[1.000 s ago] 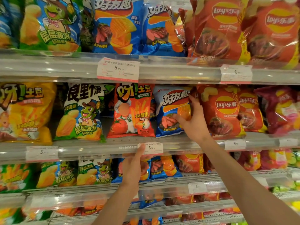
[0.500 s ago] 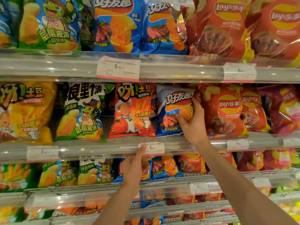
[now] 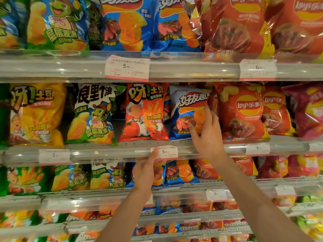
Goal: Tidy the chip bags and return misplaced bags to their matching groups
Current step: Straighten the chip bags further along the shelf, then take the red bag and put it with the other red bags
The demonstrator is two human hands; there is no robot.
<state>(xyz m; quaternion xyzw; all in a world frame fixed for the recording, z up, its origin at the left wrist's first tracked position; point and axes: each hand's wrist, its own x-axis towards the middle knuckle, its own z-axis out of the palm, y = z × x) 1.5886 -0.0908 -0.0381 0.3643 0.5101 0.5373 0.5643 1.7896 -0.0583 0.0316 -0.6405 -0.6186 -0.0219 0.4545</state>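
I am seeing two bare forearms reaching up from the bottom edge toward the middle shelf (image 3: 122, 151), and I am using that shelf as my landmark. Nearest to me, the left hand (image 3: 146, 170) is hanging just below the shelf's front rail, in front of the blue bags on the tier underneath. Its fingers (image 3: 153, 154) are lying together and pointing upward, with one tip touching the lower left corner of the white price tag (image 3: 168, 151) clipped to the rail. It is pinching nothing.

Further in, the right hand (image 3: 207, 137) is rising over the rail and onto the shelf. Its fingers are spread across the lower right face of the blue chip bag (image 3: 187, 110), the thumb pressing on the front near the steak picture and the others wrapping toward the bag's right edge. The bag is standing upright on the middle shelf with its bottom edge at the shelf floor.

On the shelf, directly left of that bag, a red-orange fries bag (image 3: 145, 112) is standing touching it, and a green-and-white turtle bag (image 3: 92, 116) and a yellow bag (image 3: 35, 114) are following further left. Directly right of it, red Lay's bags (image 3: 244, 110) are standing close against it.

Above the middle shelf, more blue bags (image 3: 125, 23) with the same logo are lining the upper tier.
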